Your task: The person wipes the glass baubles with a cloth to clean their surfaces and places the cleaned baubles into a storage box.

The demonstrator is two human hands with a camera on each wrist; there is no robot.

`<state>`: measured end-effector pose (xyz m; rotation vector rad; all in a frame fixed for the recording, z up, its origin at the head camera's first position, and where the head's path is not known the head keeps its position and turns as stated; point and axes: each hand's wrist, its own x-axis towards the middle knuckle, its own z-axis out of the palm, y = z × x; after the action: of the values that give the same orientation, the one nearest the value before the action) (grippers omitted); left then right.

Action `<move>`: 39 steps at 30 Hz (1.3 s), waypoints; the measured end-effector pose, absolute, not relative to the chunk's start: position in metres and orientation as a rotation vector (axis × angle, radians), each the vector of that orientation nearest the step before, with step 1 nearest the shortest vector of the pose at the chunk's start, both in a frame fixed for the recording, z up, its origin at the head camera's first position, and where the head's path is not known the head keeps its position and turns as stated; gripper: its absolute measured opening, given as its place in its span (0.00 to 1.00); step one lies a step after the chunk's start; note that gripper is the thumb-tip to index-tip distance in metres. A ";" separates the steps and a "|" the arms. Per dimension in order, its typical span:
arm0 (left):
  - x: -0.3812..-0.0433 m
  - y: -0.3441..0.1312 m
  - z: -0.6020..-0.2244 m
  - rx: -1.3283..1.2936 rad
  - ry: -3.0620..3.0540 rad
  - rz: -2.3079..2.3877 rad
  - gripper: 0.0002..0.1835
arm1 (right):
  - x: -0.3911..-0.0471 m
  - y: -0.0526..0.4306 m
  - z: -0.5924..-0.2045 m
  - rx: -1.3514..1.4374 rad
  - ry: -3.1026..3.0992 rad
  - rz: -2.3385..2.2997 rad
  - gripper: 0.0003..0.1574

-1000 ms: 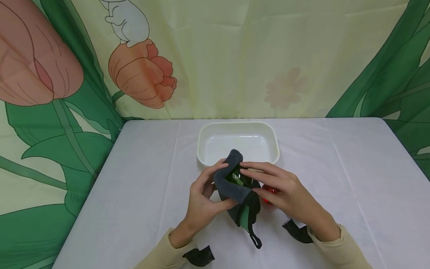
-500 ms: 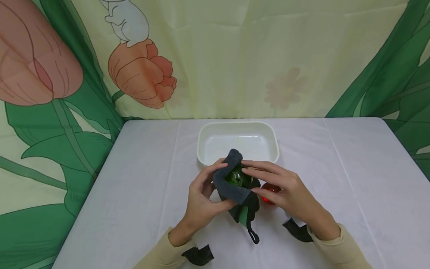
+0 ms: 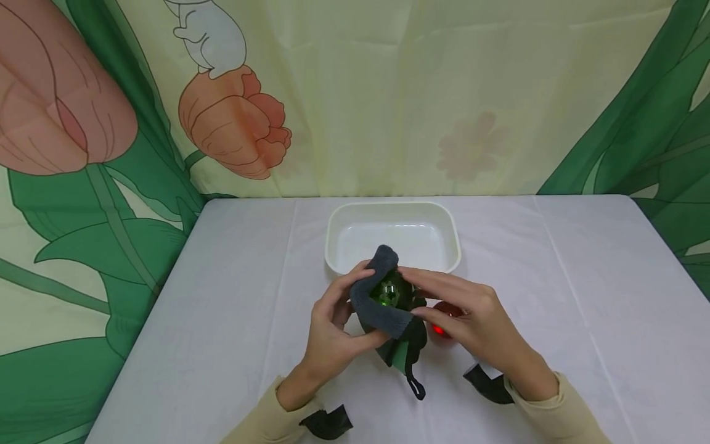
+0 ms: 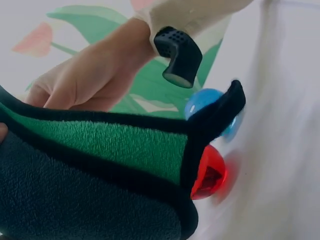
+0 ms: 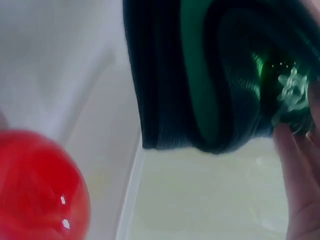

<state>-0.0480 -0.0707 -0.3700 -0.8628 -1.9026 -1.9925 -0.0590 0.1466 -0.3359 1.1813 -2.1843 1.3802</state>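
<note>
My left hand (image 3: 333, 333) grips a dark grey and green cloth (image 3: 377, 311) with black edging and a hanging loop. Folded inside the cloth sits a shiny clear green ball (image 3: 390, 291), with a pale raised ornament (image 5: 294, 90) visible in the right wrist view. My right hand (image 3: 477, 308) holds the ball's right side between fingers and thumb. Beneath that hand, a red ball (image 3: 445, 319) lies on the table, partly covered. In the left wrist view a blue ball (image 4: 202, 102) shows behind the cloth's loop; the head view hides it.
A white rectangular tray (image 3: 331, 243) stands just beyond the hands on the white-clothed table (image 3: 238, 296). A printed curtain (image 3: 360, 92) hangs behind the table. Black strap pieces (image 3: 326, 423) protrude near both wrists.
The green ball has turned within the cloth, and more of its face shows. My right fingers have drawn closer together on it. The cloth's loop has shifted slightly up and left.
</note>
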 end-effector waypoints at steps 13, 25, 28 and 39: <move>-0.049 -0.070 -0.372 -0.832 -1.894 -1.955 0.38 | -0.061 0.147 -0.338 1.217 -2.192 1.381 0.27; -0.040 -0.068 -0.351 -0.803 -1.925 -1.958 0.35 | -0.064 0.145 -0.335 1.354 -2.060 1.279 0.19; -0.040 -0.068 -0.350 -0.806 -1.933 -1.961 0.34 | -0.062 0.147 -0.338 1.285 -2.136 1.303 0.22; -0.049 -0.072 -0.374 -0.811 -1.924 -1.989 0.38 | -0.061 0.149 -0.342 1.227 -2.229 1.370 0.25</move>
<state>-0.0492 -0.0715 -0.3742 -0.8105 -1.9241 -1.9895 -0.0611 0.1491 -0.3416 1.2266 -2.2292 1.3702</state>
